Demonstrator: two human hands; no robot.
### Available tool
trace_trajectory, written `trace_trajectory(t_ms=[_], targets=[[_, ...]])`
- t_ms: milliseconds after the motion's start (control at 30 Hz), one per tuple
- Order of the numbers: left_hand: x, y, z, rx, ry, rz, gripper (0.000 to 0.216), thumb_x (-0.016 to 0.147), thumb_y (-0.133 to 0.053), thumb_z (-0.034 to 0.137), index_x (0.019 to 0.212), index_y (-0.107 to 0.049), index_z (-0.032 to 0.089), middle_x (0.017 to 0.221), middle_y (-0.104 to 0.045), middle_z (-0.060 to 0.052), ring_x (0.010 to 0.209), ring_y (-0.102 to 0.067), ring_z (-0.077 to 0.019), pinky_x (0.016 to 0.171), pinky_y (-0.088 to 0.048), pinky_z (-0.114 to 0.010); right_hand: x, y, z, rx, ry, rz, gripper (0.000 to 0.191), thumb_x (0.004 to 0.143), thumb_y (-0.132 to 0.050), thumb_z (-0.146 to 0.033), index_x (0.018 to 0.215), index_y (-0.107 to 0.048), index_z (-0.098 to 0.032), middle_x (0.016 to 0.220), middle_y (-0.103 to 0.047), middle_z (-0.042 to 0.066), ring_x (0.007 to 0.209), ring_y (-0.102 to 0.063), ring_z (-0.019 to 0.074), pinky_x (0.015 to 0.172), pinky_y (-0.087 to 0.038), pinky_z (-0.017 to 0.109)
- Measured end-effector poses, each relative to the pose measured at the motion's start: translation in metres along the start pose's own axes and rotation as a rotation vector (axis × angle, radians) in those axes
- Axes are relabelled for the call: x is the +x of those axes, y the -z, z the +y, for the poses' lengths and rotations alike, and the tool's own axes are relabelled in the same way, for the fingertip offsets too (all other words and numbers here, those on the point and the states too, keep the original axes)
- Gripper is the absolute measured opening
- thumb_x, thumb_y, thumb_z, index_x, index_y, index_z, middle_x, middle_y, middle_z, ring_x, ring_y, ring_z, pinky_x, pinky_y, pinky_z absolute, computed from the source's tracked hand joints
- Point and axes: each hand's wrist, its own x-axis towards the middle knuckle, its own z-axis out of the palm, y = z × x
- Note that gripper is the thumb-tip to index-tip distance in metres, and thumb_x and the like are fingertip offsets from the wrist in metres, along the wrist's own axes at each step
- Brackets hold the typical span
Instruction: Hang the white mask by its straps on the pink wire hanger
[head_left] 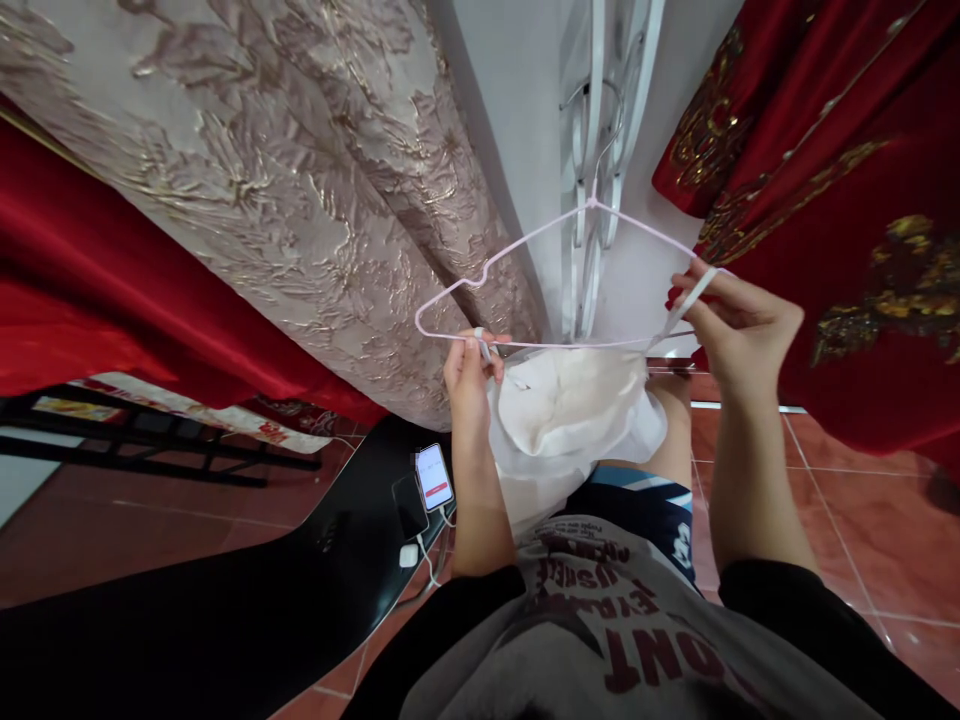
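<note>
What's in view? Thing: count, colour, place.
clothes hanger: 1, pale pink, centre
garment: 1, white, below hanger
straps: 2, white, one per hand
metal rack: 1, white, behind hanger
wall: 1, whitish, behind rack
floral brocade: 1+, beige-pink, upper left
satin fabric: 1+, red, far left
embroidered fabric: 1+, red-gold, right
frame: 1, black, left
bench: 1, black, lower left
smartphones: 2, one lit white, one dark, on bench
small case: 1, white, beside phones
cables: 2+, white, by phones
tiled floor: 1, reddish, below
T-shirt: 1, grey with black sleeves, bottom
shorts: 1, navy-blue, bottom centre
left hand: 1, bare, left
right hand: 1, bare, right
</note>
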Motion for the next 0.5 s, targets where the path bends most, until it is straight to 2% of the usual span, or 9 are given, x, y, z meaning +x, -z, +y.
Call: trace_trajectory(t_ms=[133, 300, 400, 500], targets=[[0.001, 0.004, 0.002, -0.008, 0.026, -0.005, 0.033, 0.098, -0.075, 0.052, 0.089, -0.069, 0.02, 0.09, -0.081, -0.007, 0.047, -0.047, -0.0066, 0.046, -0.038, -0.022, -0.006, 0.001, 0.005, 0.043, 0.043, 0.02, 0.058, 0.077, -0.093, -0.042, 0.132, -0.076, -0.037, 0.119, -0.083, 0.005, 0.114, -0.079, 0.0354, 0.083, -0.069, 0.057], [0.005, 0.007, 0.003, -0.027, 0.032, -0.006, 0.032, 0.097, -0.077, 0.05, 0.088, -0.069, 0.02, 0.088, -0.081, -0.007, 0.045, -0.046, -0.0067, 0.044, -0.033, -0.023, -0.006, 0.009, 0.017, 0.097, 0.099, 0.113, 0.065, 0.077, -0.091, -0.049, 0.136, -0.073, -0.03, 0.143, -0.074, 0.012, 0.137, -0.068, 0.037, 0.087, -0.069, 0.053], [0.005, 0.007, 0.005, -0.029, 0.01, -0.035, 0.035, 0.093, -0.08, 0.054, 0.087, -0.07, 0.021, 0.087, -0.081, -0.006, 0.044, -0.045, -0.0064, 0.044, -0.032, -0.023, 0.0, 0.025, 0.031, 0.095, 0.133, 0.117, 0.073, 0.077, -0.091, -0.045, 0.145, -0.067, -0.035, 0.158, -0.063, 0.013, 0.151, -0.056, 0.0386, 0.077, -0.068, 0.048], [0.004, 0.005, 0.006, -0.028, 0.004, -0.028, 0.037, 0.092, -0.081, 0.056, 0.087, -0.07, 0.021, 0.086, -0.081, -0.006, 0.045, -0.044, -0.0063, 0.045, -0.033, -0.023, -0.004, 0.04, 0.041, 0.051, 0.123, 0.17, 0.066, 0.079, -0.09, -0.04, 0.142, -0.069, -0.034, 0.15, -0.068, 0.014, 0.145, -0.061, 0.0407, 0.076, -0.067, 0.049]])
